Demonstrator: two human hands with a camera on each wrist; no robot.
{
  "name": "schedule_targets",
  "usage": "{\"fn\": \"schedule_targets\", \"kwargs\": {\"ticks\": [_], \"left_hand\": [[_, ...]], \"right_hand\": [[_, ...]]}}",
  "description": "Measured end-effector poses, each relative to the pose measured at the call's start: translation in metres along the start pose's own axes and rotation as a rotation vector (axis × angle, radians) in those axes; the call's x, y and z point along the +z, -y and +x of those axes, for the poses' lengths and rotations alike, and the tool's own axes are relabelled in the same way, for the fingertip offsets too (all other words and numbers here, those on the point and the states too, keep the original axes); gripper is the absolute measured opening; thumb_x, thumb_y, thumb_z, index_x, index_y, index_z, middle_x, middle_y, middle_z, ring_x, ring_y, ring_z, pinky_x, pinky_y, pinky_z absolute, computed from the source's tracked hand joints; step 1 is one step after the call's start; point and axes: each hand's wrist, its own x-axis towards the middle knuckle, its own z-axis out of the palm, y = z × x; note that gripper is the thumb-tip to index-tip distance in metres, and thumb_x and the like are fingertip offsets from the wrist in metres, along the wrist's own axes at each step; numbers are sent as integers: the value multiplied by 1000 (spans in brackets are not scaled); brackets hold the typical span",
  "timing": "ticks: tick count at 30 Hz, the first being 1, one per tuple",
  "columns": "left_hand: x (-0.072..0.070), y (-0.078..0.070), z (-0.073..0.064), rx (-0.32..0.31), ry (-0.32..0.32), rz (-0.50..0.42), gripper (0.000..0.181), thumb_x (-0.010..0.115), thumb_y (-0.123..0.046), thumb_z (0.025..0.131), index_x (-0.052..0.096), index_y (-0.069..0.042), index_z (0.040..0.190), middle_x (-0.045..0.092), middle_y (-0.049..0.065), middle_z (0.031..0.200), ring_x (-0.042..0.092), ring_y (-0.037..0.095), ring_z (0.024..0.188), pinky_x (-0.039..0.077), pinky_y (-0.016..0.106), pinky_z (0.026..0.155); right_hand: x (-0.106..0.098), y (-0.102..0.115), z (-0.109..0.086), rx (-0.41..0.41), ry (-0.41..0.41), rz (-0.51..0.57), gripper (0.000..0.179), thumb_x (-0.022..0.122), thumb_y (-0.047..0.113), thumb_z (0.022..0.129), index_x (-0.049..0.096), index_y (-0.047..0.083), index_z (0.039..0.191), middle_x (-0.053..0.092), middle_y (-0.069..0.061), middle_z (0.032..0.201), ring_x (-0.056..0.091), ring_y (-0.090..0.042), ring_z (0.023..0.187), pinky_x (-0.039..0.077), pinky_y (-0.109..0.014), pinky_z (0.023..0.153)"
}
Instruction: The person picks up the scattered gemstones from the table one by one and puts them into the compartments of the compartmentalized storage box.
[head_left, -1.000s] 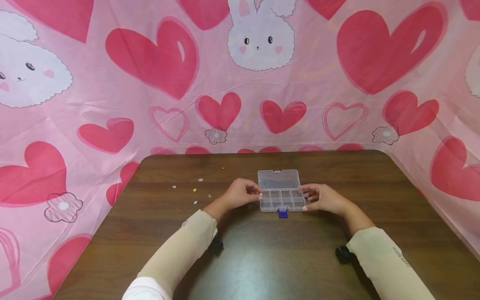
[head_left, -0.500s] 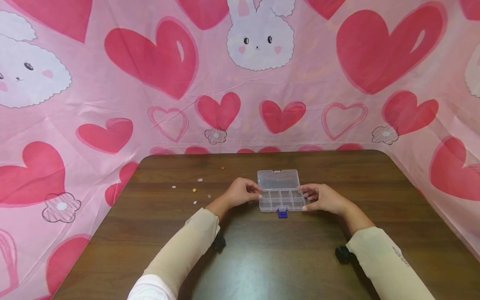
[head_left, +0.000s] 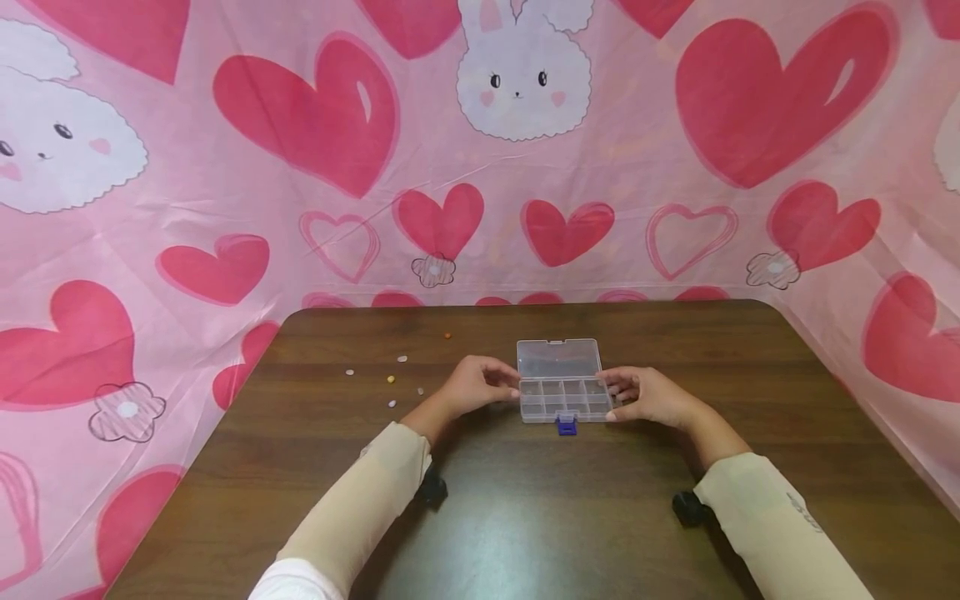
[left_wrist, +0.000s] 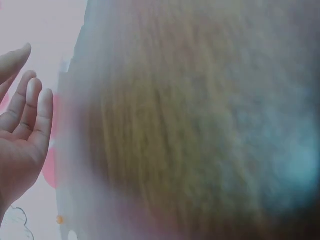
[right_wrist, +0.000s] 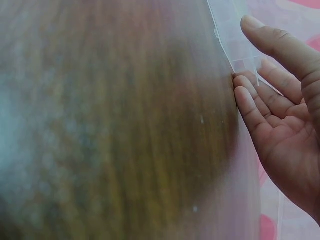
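Observation:
A clear plastic compartment box (head_left: 553,400) lies on the table with its lid (head_left: 558,360) folded back and a blue latch (head_left: 567,427) at the front. Small dividers split it, and its cells look bare. Just at its left edge is my left hand (head_left: 472,386), thumb and fingers apart and loosely bent; the left wrist view shows nothing in that hand (left_wrist: 22,135). My right hand (head_left: 654,397) holds the right side, thumb at the front corner and index finger near the hinge. Its fingers meet the box corner in the right wrist view, where the thumb (right_wrist: 272,45) stands apart from them.
Left of the box lie several small pieces on the wooden table (head_left: 487,500): an orange one (head_left: 447,336), a yellow one (head_left: 391,379) and whitish ones such as a white piece (head_left: 402,359). A pink heart-patterned cloth (head_left: 525,167) hangs behind the table.
My left fingertips have drawn slightly leftward from the box's edge. The right hand and the box stay in place.

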Motion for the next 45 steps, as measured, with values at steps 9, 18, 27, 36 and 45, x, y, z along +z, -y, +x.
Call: {"fn": "schedule_targets", "kwargs": {"ticks": [9, 18, 27, 36, 45], "left_hand": [[-14, 3, -11, -4, -39, 12, 24, 83, -8, 77, 75, -2, 99, 71, 5, 84, 62, 14, 74, 52, 27, 70], [-23, 5, -17, 12, -18, 3, 27, 82, -6, 78, 73, 4, 102, 71, 13, 87, 62, 23, 77, 51, 28, 69], [-29, 2, -27, 7, 1, 62, 24, 82, -8, 78, 75, -1, 99, 69, 3, 83, 60, 13, 74, 52, 27, 67], [-33, 3, -36, 20, -11, 56, 26, 82, -7, 78, 74, 1, 101, 70, 8, 87, 61, 14, 76, 53, 27, 71], [-39, 4, -46, 8, -72, 25, 25, 80, -6, 80, 73, 1, 103, 71, 9, 90, 63, 16, 79, 54, 31, 74]], "right_hand": [[0, 0, 0, -3, 5, -8, 69, 86, 17, 75, 54, -4, 133, 63, -16, 115, 59, -30, 103, 50, -42, 90], [0, 2, -1, -4, 7, -10, 69, 85, 17, 75, 54, -4, 133, 63, -17, 115, 59, -31, 104, 50, -42, 90], [0, 2, -1, -10, 10, -2, 70, 86, 17, 74, 54, -5, 132, 63, -17, 114, 59, -32, 104, 50, -45, 91], [2, 4, -2, -15, 9, 0, 69, 85, 16, 75, 53, -6, 132, 64, -17, 113, 59, -30, 103, 51, -38, 88], [2, 4, -1, -22, 13, 6, 68, 85, 13, 75, 53, -7, 132, 64, -17, 111, 59, -29, 102, 51, -34, 87]]}}
